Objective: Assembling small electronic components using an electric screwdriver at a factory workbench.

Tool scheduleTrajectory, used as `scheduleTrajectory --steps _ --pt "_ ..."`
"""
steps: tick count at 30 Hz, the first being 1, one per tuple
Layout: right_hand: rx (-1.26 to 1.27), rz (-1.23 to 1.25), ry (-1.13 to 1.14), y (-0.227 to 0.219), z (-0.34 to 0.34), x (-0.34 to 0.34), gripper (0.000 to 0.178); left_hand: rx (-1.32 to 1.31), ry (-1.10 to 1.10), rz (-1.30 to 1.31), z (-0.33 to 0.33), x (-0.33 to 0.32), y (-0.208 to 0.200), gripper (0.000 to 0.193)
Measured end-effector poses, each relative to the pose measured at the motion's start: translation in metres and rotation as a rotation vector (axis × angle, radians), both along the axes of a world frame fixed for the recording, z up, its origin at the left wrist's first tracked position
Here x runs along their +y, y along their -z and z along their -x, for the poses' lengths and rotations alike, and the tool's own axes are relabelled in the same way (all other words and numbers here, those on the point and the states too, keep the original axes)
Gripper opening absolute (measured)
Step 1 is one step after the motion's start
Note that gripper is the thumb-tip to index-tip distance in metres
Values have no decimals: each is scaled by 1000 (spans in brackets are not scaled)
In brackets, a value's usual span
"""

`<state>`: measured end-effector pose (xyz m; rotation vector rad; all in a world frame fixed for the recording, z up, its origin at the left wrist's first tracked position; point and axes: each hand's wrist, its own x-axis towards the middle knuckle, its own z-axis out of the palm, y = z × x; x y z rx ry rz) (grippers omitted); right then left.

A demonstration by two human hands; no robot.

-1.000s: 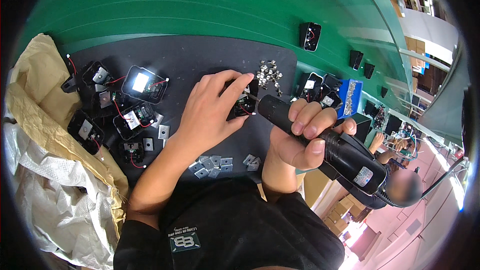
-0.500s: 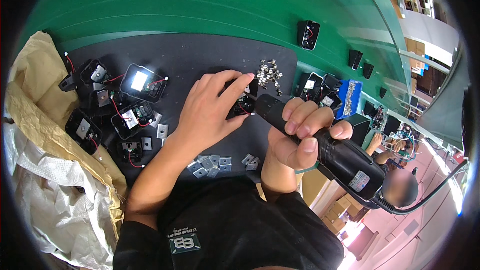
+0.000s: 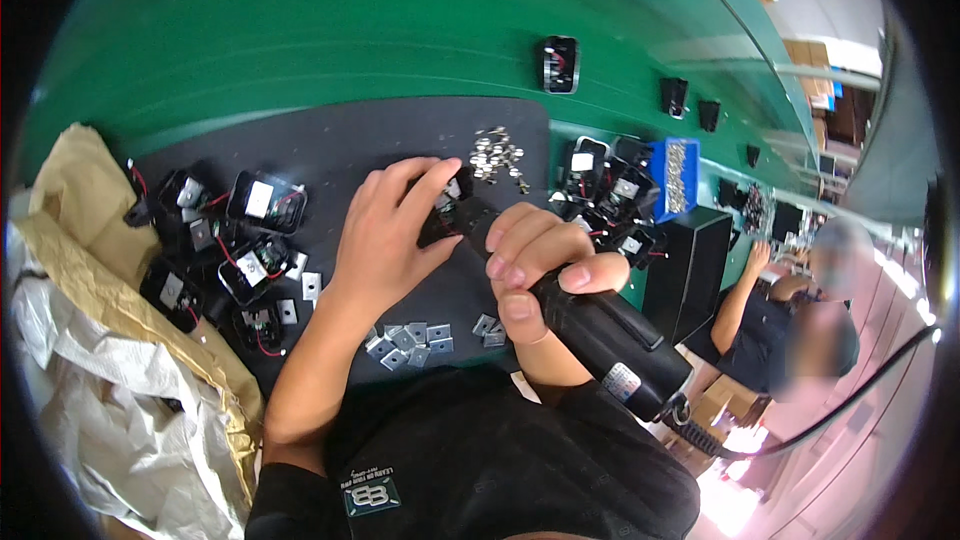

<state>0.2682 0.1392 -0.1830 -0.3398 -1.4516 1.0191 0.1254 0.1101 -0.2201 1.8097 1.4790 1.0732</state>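
Right hand (image 3: 545,265): grip clamped round the body of a black power screwdriver (image 3: 620,335), fingers wrapped over, thumb on the near side. Left hand (image 3: 385,225): grip closed on a small black housing (image 3: 437,228), fingers over its far edge, thumb at its near edge. Using that housing as reference from here on.

Screwdriver comes in from the housing's right, tilted, nose right at it. Bit is hidden, so from where I stand I can't tell if it's seated on a screw. Black cable (image 3: 700,438) runs off the tool's back end, well right of the housing.

Housing is held over the dark desk (image 3: 375,130). Just beyond it: loose heap of shiny screws (image 3: 495,155). Nearer the person's body than the housing: group of flat metal plates (image 3: 400,345), plus a smaller group (image 3: 487,330) to its right.

Left of the housing: several black casings (image 3: 268,202), red wires showing, a few with metal plates on them. Further left: tan paper sack (image 3: 75,180) and white woven bag (image 3: 70,370).

Right of the housing: cluster of black units (image 3: 585,165), then blue tray (image 3: 658,165) full of small metal parts, then tall black box (image 3: 685,270). Beyond the housing, green surface (image 3: 300,20) with single black shells (image 3: 560,65) spaced along it. Far right: co-worker (image 3: 750,330) in a dark top.
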Motion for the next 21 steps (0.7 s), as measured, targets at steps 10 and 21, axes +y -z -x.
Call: scheduleTrajectory --steps 10,21 --pt "114 -48 -81 -45 -65 -31 41 34 -74 8 -26 10 -18 79" --pt "192 206 -193 -35 -108 -61 30 62 493 -201 -140 62 -67 72"
